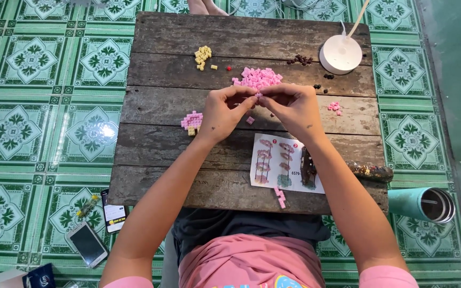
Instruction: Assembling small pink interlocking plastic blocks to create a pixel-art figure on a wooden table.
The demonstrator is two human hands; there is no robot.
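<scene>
Just below the pile of pink bricks, over the middle of the wooden table, the left hand and the right hand meet fingertip to fingertip, both pinched on a tiny pink piece held between them; it is too small to tell its shape. A single pink brick lies on the boards right under the hands. Left of the pile, near the table's far edge, sits a cluster of yellow bricks with a red bead beside it. A small pink and yellow assembly rests just left of the left wrist. Right of the pile lie a few more pink bits, some dark brown bricks and a round white lamp base. Nearer the person than the pile, an instruction sheet lies partly under the right forearm, with a pink strip of bricks at its lower edge.
</scene>
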